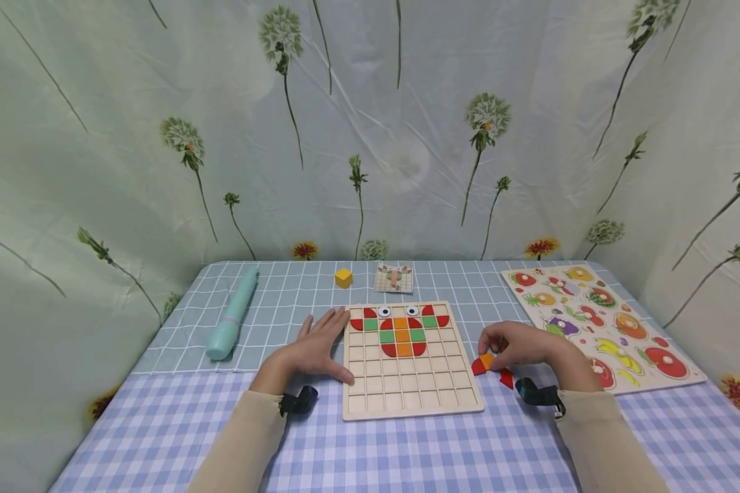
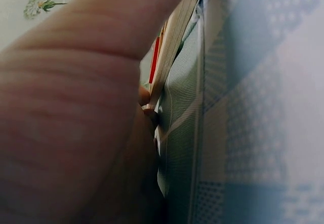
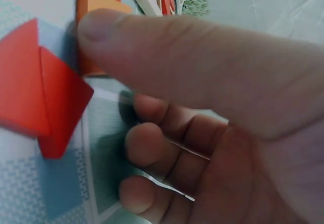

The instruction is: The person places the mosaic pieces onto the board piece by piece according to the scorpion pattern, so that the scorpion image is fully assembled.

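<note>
A wooden grid board (image 1: 413, 387) lies in the middle of the table, with red, green and orange tiles and two eye discs in its upper cells. My left hand (image 1: 314, 349) rests along the board's left edge, fingers spread, thumb at its lower side. Just right of the board, my right hand (image 1: 524, 344) pinches an orange tile (image 3: 104, 1). The thumb lies against that tile in the right wrist view; the index fingertip is hidden. Red tiles (image 3: 63, 97) lie on the cloth beside it. In the left wrist view, the hand covers most of the board's edge (image 2: 174, 41).
A fruit puzzle board (image 1: 592, 311) lies at the right. Behind the grid board are a small pattern card (image 1: 385, 281) and a yellow cube (image 1: 343, 278). A turquoise tube-like case (image 1: 231, 322) lies at the left. A dandelion-print curtain (image 1: 407, 150) hangs behind the table.
</note>
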The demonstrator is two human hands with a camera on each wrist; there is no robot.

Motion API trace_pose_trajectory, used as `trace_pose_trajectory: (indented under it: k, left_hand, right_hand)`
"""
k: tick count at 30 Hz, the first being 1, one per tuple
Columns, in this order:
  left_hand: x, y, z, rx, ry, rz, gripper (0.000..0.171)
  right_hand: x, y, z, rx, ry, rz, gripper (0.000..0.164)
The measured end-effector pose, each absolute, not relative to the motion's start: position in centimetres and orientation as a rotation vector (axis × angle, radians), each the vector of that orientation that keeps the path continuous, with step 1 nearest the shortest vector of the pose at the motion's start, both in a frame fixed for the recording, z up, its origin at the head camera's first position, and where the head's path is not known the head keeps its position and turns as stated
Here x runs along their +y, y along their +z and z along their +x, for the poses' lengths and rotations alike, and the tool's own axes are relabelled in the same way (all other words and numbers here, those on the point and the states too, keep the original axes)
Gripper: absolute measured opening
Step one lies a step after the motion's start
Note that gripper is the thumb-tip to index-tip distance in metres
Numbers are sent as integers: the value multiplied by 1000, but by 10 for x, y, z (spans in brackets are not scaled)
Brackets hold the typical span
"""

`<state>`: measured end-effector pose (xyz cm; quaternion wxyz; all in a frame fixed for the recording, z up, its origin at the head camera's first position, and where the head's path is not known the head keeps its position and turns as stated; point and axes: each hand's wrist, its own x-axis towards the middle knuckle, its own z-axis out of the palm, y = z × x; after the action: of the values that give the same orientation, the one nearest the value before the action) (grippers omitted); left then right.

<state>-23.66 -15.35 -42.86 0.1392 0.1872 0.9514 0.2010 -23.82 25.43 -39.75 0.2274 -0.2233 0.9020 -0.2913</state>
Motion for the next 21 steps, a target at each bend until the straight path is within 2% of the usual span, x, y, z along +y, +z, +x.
trace_pose_trajectory:
  k: [8,21]
  left_hand:
    - [-153,-430,-237,2751,580,544,130]
    - [-154,-430,-238,2753,584,545,130]
  right_hand:
    - [250,-401,-240,2549,-829,-477,19]
    - [241,-400,-244,2605,-977,-463,9]
